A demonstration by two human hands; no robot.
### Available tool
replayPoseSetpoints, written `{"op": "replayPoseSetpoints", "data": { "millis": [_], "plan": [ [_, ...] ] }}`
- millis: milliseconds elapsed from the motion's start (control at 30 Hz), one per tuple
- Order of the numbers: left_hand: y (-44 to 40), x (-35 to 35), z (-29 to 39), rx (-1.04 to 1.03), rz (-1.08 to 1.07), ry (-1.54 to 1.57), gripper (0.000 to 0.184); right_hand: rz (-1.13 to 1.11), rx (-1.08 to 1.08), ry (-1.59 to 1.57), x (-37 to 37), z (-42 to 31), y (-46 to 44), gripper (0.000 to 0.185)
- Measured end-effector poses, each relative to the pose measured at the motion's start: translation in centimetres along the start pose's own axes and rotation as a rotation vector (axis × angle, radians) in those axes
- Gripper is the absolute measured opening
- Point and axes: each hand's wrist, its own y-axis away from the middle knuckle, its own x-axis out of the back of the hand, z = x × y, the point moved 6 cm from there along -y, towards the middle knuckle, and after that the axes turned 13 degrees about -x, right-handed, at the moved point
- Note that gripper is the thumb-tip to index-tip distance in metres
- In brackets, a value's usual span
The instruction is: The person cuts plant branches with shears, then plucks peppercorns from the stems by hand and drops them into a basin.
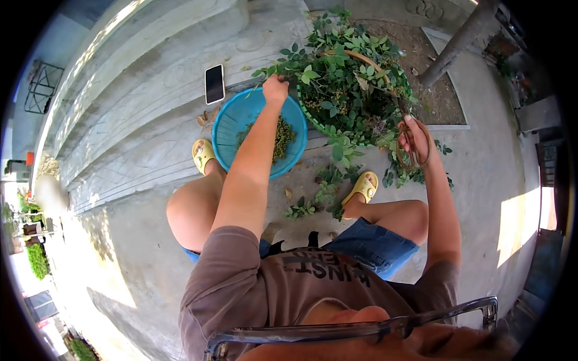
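Note:
My left hand (pixel 276 89) is closed above the far rim of a blue plastic basin (pixel 224 138), close to leafy stems. What its fingers hold, if anything, is too small to make out. Small green berry clusters (pixel 283 138) lie in the basin, partly covered by my left forearm. In my right hand (pixel 416 137) is a pair of scissors (pixel 402 107) with large loop handles, its blades pointing away from me against the foliage. Between my hands, a green-edged basket (pixel 319 125) with a curved handle (pixel 361 57) overflows with leafy branches (pixel 337 78).
A phone (pixel 214 84) lies on the concrete step left of the basin. Cut leafy sprigs (pixel 328 186) are scattered on the ground between my yellow slippers (pixel 365 184). Behind the basket are a soil bed (pixel 430 90) and a slanted trunk or post (pixel 460 42).

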Motion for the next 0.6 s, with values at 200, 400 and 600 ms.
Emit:
{"op": "replayPoseSetpoints", "data": {
  "millis": [200,400,600],
  "plan": [
    [-2.8,4.7,7.6,-0.237,0.247,0.690,0.037,-0.144,0.334,-0.499,3.4,-2.7,0.6,0.044],
    [0.6,4.6,10.9,-0.203,0.109,0.916,0.027,0.155,0.342,-0.748,14.4,7.1,3.4,0.044],
    [6.2,0.0,9.8,-0.005,-0.056,0.989,0.017,0.561,-0.437,-0.481,17.8,21.3,4.1,0.048]
  ]
}}
